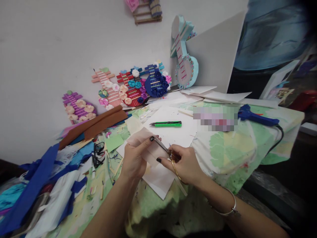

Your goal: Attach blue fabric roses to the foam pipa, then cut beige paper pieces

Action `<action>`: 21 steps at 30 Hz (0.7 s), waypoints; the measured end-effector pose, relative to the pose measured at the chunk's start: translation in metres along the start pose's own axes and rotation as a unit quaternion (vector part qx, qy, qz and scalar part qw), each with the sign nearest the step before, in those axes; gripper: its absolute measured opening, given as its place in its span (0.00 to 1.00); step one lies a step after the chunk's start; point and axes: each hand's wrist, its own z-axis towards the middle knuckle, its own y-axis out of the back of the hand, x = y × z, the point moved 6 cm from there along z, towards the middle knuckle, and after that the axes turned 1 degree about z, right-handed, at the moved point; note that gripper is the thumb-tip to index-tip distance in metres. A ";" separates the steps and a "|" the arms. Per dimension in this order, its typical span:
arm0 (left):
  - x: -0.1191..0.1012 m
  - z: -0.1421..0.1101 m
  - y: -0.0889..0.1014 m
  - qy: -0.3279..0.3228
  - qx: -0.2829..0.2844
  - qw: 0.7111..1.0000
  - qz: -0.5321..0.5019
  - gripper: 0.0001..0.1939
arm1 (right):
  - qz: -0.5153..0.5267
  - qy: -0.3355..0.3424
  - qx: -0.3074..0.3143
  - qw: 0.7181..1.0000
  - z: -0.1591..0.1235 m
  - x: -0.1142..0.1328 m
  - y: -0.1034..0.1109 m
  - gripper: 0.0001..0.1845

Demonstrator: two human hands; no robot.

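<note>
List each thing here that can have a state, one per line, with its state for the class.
Pale paper: held in the left hand
Scissors: held in the right hand, blades at the paper
Green utility knife: lying on a white sheet
Blue glue gun: lying down, power unclear
Turquoise paper guitar: propped upright
Tablecloth: rumpled

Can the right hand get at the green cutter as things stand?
Probably not straight away: the right hand holds scissors, though nothing appears to cover the green cutter on the white paper beyond it.
</note>
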 end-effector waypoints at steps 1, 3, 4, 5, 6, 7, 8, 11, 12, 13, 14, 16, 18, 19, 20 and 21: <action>0.000 0.000 0.000 0.000 0.002 1.000 0.000 0.12 | -0.003 0.001 -0.003 1.000 0.000 0.000 0.000 0.18; 0.001 0.000 -0.001 0.004 0.005 1.000 -0.004 0.12 | -0.009 0.001 -0.009 1.000 0.001 0.000 0.001 0.19; 0.001 0.000 -0.001 0.007 0.005 1.000 -0.007 0.12 | -0.011 0.001 -0.012 1.000 0.001 0.000 0.001 0.20; 0.002 0.000 -0.001 0.010 0.004 1.000 -0.009 0.12 | -0.014 0.002 -0.014 1.000 0.002 0.000 0.001 0.20; 0.003 0.000 -0.001 0.012 0.004 1.000 -0.010 0.12 | -0.018 0.003 -0.016 1.000 0.002 -0.001 0.002 0.21; 0.003 0.000 -0.001 0.013 0.002 1.000 -0.011 0.12 | -0.021 0.006 -0.019 1.000 0.002 -0.001 0.002 0.22; 0.003 0.000 -0.001 0.012 0.001 1.000 -0.013 0.12 | -0.025 0.009 -0.020 0.999 0.002 -0.001 0.002 0.22; 0.004 0.000 -0.001 0.011 0.004 1.000 -0.017 0.12 | -0.037 0.018 -0.026 0.999 0.001 -0.001 0.002 0.22; 0.005 0.000 -0.001 0.012 0.007 1.000 -0.018 0.11 | -0.040 0.020 -0.028 0.999 0.001 -0.001 0.002 0.22; 0.005 0.000 -0.001 0.013 0.009 1.000 -0.020 0.11 | -0.045 0.023 -0.028 0.998 0.001 0.000 0.002 0.22; 0.005 0.000 -0.001 0.014 0.011 1.000 -0.021 0.11 | -0.050 0.027 -0.030 0.998 0.001 0.000 0.002 0.22; 0.005 0.000 -0.001 0.016 0.013 1.000 -0.024 0.10 | -0.060 0.036 -0.038 0.997 0.000 0.001 0.002 0.22; 0.005 0.000 0.000 0.017 0.013 0.999 -0.026 0.10 | -0.067 0.048 -0.053 0.995 0.000 0.002 0.003 0.23; 0.005 0.000 0.000 0.019 0.013 0.999 -0.027 0.10 | -0.070 0.053 -0.060 0.994 0.000 0.003 0.004 0.23; 0.005 0.000 0.000 0.022 0.013 0.999 -0.027 0.10 | -0.073 0.058 -0.067 0.993 -0.001 0.003 0.004 0.23; 0.005 0.000 0.000 0.024 0.014 0.999 -0.027 0.10 | -0.076 0.060 -0.071 0.993 -0.001 0.003 0.004 0.24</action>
